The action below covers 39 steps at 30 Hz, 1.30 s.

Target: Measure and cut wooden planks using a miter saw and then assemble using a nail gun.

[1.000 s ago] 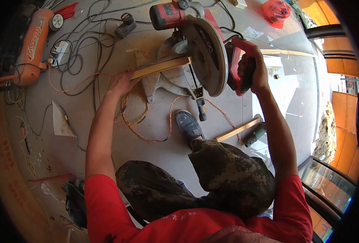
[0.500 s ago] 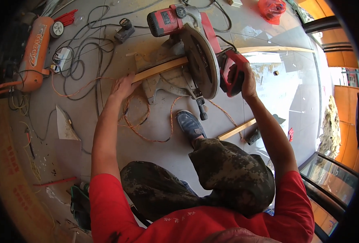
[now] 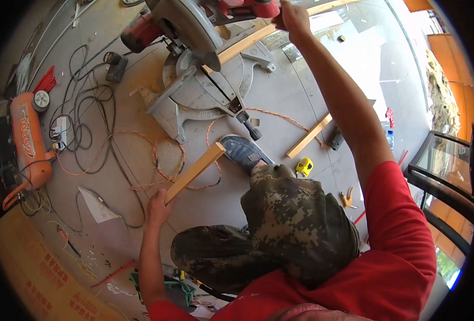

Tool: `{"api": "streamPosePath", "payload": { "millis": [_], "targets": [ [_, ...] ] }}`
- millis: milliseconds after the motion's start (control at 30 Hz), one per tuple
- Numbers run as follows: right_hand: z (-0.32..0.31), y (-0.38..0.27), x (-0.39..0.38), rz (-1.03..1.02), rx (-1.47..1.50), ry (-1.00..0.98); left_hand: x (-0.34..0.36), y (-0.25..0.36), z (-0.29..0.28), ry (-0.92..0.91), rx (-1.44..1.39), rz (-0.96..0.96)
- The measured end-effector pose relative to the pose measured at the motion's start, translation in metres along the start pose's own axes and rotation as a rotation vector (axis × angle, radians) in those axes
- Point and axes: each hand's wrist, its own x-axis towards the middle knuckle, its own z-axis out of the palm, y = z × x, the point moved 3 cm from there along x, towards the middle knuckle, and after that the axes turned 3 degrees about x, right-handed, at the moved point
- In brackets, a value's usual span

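Note:
A short length of wood strip (image 3: 195, 172) is gripped at its near end by my left hand (image 3: 158, 208), its far end held up over the floor in front of my shoe. My right hand (image 3: 294, 22) is closed round the red handle of the miter saw (image 3: 186, 29), at the top of the picture. The saw head is raised off its metal base (image 3: 202, 96). A longer wood strip (image 3: 247, 40) lies across the base under the head and runs off to the right.
An orange air compressor (image 3: 29, 139) stands at left beside tangled black cables (image 3: 95, 99). Orange twisted cord (image 3: 157, 155) loops near my shoe (image 3: 242, 150). Another wood offcut (image 3: 309, 136), a yellow tape measure (image 3: 304, 167) and a yellow-handled tool (image 3: 348, 198) lie to the right.
The saw head has swung up. My left hand has drawn the short strip off the base and toward me. My right hand has risen with the handle. The view has shifted too.

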Motion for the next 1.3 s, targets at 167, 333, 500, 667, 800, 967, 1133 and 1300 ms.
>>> {"api": "streamPosePath", "payload": {
  "millis": [167,333,500,667,800,967,1133,1300],
  "targets": [
    [0.076,0.129,-0.06,0.651,0.095,-0.278,-0.045,-0.02,0.015,-0.1,0.077,-0.044],
    [0.127,0.158,-0.043,0.709,0.538,-0.007,-0.059,-0.015,0.003,-0.091,0.097,0.022],
    [0.128,0.163,-0.05,0.577,0.377,0.051,-0.062,-0.004,-0.033,0.021,0.243,0.047],
    [0.166,0.133,-0.177,0.54,0.06,-0.836,-0.057,0.007,-0.09,0.238,0.32,0.051],
    [0.131,0.158,-0.229,0.613,-0.021,-1.244,0.038,0.051,-0.098,0.386,0.292,0.231],
    [0.141,0.142,-0.248,0.694,0.431,-1.04,0.143,0.087,-0.069,0.464,0.217,0.266],
    [0.159,0.143,-0.206,0.569,0.345,-0.671,0.186,0.071,-0.04,0.386,0.142,0.125],
    [0.174,0.141,-0.175,0.542,0.258,-0.61,0.193,0.057,-0.033,0.426,0.176,0.006]
  ]
}}
